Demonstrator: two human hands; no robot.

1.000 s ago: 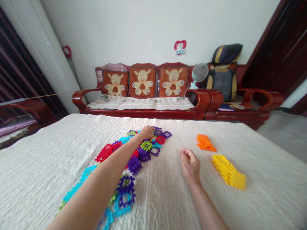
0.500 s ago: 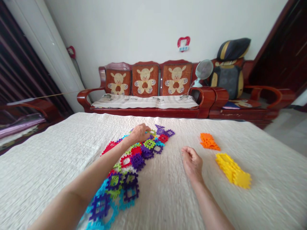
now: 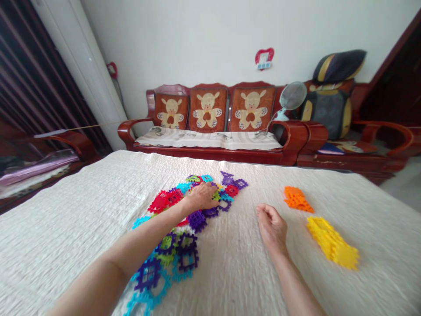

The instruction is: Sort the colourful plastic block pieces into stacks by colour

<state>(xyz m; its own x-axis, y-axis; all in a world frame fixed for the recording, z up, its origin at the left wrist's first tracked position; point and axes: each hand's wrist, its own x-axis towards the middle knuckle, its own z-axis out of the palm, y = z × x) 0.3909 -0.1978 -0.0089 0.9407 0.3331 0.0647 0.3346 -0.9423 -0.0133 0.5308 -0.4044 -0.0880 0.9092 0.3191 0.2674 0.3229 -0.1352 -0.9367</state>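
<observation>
My left hand (image 3: 204, 196) reaches over a long heap of flat plastic interlocking tiles, its thumb apart from the other fingers. Its fingertips are at the tiles and partly hidden among them. Around it lie red tiles (image 3: 159, 202), a dark purple tile (image 3: 197, 220) and a small red tile (image 3: 232, 190). Nearer to me, the heap runs down to dark purple and light blue tiles (image 3: 161, 285). My right hand (image 3: 272, 226) rests on the cloth, right of the heap, fingers curled in. Whatever may be inside that hand is hidden.
To the right lie a group of orange tiles (image 3: 297, 199) and an overlapping row of yellow tiles (image 3: 332, 243). A pale quilted cloth (image 3: 237, 272) covers the table. Behind it stands a wooden sofa (image 3: 210, 152) with bear cushions, beside a small fan (image 3: 293, 95).
My left hand has shifted a little towards me and right over the heap, its thumb now spread. My right hand stays curled in place. The whole view has swung slightly left.
</observation>
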